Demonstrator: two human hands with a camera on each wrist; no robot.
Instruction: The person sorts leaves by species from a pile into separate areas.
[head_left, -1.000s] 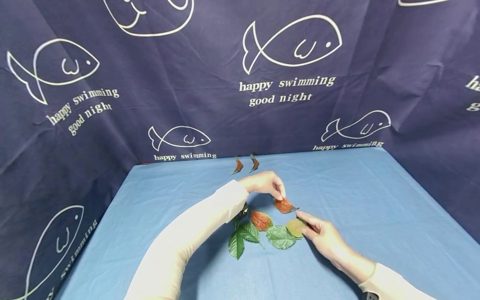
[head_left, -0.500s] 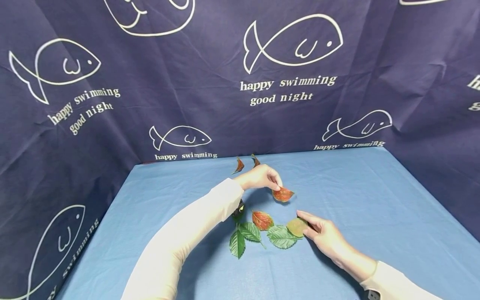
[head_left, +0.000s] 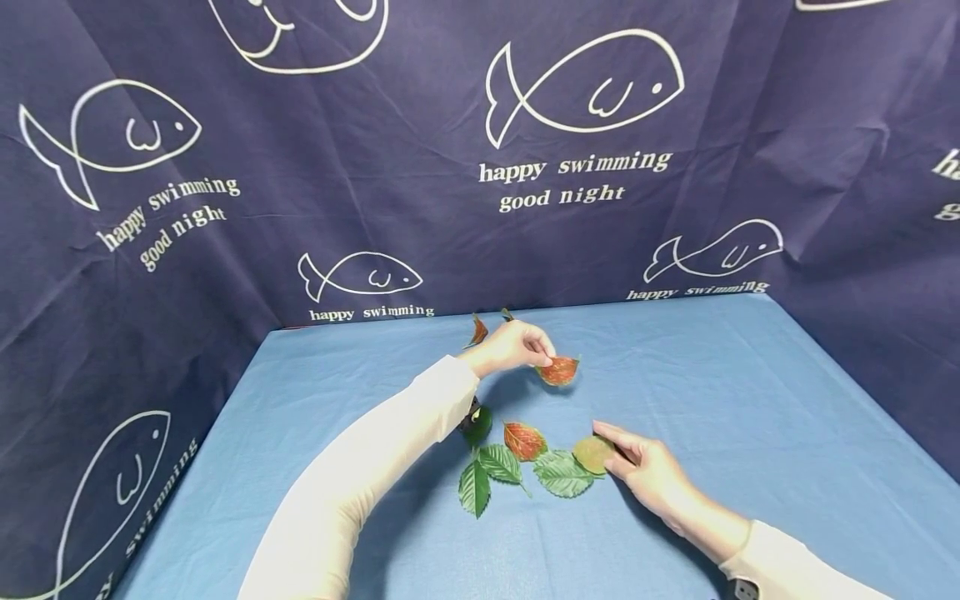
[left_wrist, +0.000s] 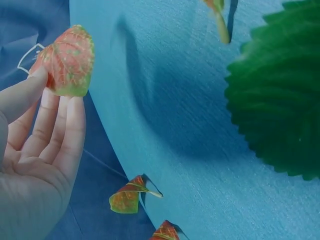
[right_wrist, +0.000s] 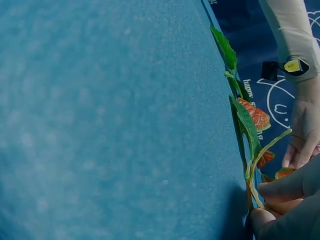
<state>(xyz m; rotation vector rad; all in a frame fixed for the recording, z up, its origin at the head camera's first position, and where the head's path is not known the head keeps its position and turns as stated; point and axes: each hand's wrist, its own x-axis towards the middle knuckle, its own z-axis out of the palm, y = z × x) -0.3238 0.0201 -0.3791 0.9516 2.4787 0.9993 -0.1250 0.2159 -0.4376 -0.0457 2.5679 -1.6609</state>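
Observation:
In the head view my left hand (head_left: 512, 345) pinches a red-orange leaf (head_left: 559, 372) by its edge, above the table. The left wrist view shows this red leaf (left_wrist: 70, 62) between thumb and fingertips. My right hand (head_left: 651, 479) pinches a yellow-green leaf (head_left: 592, 455) at its right side, low over the cloth; leaf stems (right_wrist: 254, 192) show at its fingertips in the right wrist view. Beside it lies a pale green leaf (head_left: 564, 475). Another red leaf (head_left: 525, 442) lies to the left, near two darker green leaves (head_left: 474, 487). My left wrist partly hides a further green leaf (head_left: 478, 425).
Two curled reddish leaves lie near the far edge; one curled leaf (head_left: 477, 331) shows beyond my left forearm, and the other is mostly hidden. Blue cloth (head_left: 675, 367) covers the table. A dark fish-print curtain (head_left: 420, 125) stands behind and at the sides.
My left hand has carried the red-orange leaf away from me and slightly leftward, now partly covering a curled leaf at the back. My right hand has stayed in place.

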